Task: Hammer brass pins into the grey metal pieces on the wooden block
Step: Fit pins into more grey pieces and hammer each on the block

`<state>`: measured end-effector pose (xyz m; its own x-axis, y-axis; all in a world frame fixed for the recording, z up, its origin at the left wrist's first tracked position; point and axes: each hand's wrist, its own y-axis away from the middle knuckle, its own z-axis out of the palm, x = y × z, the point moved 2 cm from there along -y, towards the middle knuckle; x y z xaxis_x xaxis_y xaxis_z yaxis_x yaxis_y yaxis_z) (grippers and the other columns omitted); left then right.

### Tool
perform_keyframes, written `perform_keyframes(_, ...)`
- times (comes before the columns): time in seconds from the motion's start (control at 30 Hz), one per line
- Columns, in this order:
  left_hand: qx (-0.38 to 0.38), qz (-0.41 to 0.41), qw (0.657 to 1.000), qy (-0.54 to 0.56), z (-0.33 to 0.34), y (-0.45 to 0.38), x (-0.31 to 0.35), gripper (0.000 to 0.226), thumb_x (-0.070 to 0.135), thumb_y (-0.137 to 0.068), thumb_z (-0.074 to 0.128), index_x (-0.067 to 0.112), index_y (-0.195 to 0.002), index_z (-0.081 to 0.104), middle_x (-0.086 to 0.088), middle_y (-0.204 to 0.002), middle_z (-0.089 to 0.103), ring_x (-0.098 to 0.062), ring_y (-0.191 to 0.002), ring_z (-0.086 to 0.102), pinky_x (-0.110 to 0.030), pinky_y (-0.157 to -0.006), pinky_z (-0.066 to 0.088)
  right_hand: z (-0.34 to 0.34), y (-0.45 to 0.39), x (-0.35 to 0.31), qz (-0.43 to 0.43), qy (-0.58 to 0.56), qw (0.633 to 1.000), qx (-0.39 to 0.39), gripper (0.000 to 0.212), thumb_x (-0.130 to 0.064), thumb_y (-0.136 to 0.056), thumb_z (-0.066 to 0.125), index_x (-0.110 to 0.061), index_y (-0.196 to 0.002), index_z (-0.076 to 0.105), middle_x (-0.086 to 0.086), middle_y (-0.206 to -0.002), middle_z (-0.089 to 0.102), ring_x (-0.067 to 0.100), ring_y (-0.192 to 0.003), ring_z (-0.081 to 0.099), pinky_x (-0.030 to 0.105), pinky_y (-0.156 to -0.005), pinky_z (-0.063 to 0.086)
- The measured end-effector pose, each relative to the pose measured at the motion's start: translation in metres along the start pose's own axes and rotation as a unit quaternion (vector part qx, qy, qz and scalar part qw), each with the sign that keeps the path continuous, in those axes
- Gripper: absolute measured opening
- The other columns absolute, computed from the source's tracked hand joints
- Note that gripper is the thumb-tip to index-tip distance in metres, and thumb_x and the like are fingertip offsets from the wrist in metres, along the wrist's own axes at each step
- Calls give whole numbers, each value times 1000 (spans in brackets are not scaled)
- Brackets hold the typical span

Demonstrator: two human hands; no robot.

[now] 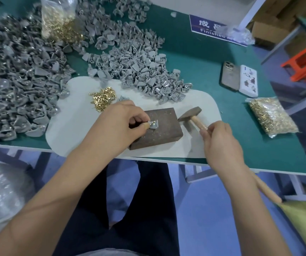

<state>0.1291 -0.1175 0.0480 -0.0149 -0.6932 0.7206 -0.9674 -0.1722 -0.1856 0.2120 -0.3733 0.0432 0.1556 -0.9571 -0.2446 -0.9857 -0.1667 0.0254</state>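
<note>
Pinching a small grey metal piece (153,124) against the top of the dark brown wooden block (157,132), the left hand (119,124) is seen with thumb and forefinger closed on the piece's left edge. A brass pin head (154,123) is visible seated in the piece, near the block's middle. The right hand (220,143) is curled around the pale wooden handle of a rusty-headed hammer (190,114), whose head is held low, just beside the block's right edge. The handle's long axis is seen running from the head, up and left, down and right past the wrist.

Progress is judged as mid-batch: one piece is in hand, with the pin apparently placed but whether it is fully driven cannot be told. A large heap of loose grey metal pieces (135,58) is spread across the green bench, and a small pile of loose brass pins (103,99) lies just beyond the left hand, so much work appears left.
</note>
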Motion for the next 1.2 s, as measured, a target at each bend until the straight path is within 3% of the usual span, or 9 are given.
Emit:
perform_keyframes(0.17, 4, -4, 1000, 2, 0, 0, 0, 10, 23, -81, 80, 31, -85, 77, 12, -76, 58, -2, -75, 54, -10, -64, 35, -29, 9, -17, -38, -283, 958, -1, 25, -41, -108, 36, -30, -98, 57, -12, -68, 57, 12, -57, 48, 31, -56, 39)
perform_keyframes(0.23, 3, -4, 1000, 2, 0, -1, -1, 10, 23, -81, 80, 31, -85, 78, 12, -76, 59, -2, -74, 54, -10, -63, 35, -36, 19, -34, -88, -322, 942, -33, 28, -48, -106, 39, -34, -98, 62, -12, -61, 50, 6, -52, 41, 20, -50, 36)
perform_keyframes(0.33, 4, -5, 1000, 4, -1, -1, -1, 11, 22, -81, 81, 30, -87, 79, 12, -76, 59, -2, -72, 55, -9, -61, 35, -32, 33, -52, -141, -297, 942, -67, 32, -48, -106, 41, -29, -94, 63, -10, -61, 46, 5, -54, 39, 15, -48, 32)
perform_keyframes(0.47, 6, 0, 1000, -3, 0, -1, -2, 12, 19, -81, 82, 29, -87, 79, 14, -73, 56, -1, -68, 54, -9, -60, 33, -24, 44, -60, -155, -259, 950, -78, 28, -46, -107, 39, -44, -84, 56, -10, -63, 47, 9, -57, 38, 23, -54, 33)
perform_keyframes(0.6, 9, 5, 1000, 2, 0, -1, -2, 10, 20, -82, 82, 28, -87, 79, 14, -73, 56, 0, -67, 54, -8, -60, 35, -30, 50, -61, -154, -201, 967, -36, 32, -60, -104, 31, -47, -105, 60, -13, -67, 53, 13, -59, 45, 32, -51, 37)
perform_keyframes(0.73, 7, 6, 1000, 0, -1, -1, -2, 8, 24, -84, 80, 31, -86, 79, 13, -74, 58, -3, -69, 55, -11, -61, 36, -36, 52, -60, -147, -226, 962, 36, 30, -55, -105, 32, -46, -109, 60, -7, -68, 50, 17, -60, 44, 32, -52, 40)
perform_keyframes(0.87, 10, 6, 1000, -7, -1, -1, -2, 14, 17, -82, 81, 28, -90, 80, 16, -74, 57, 0, -68, 55, -7, -60, 36, -21, 59, -62, -127, -192, 973, -19, 35, -52, -105, 35, -36, -119, 63, -8, -64, 49, 20, -59, 41, 38, -53, 39)
perform_keyframes(1.0, 12, 12, 1000, -5, -2, -2, -2, 13, 17, -82, 82, 26, -91, 80, 16, -75, 58, 0, -67, 55, -10, -62, 38, -21, 58, -61, -124, -169, 977, -22, 38, -57, -104, 31, -39, -119, 60, -17, -66, 51, 18, -58, 41, 36, -50, 37)
perform_keyframes(1.2, 12, 8, 1000, -5, -1, -2, -2, 14, 17, -81, 82, 27, -90, 81, 16, -73, 58, 0, -65, 55, -6, -60, 36, -23, 54, -61, -123, -190, 974, -11, 34, -56, -105, 31, -41, -111, 61, -11, -66, 52, 16, -59, 44, 33, -50, 38)
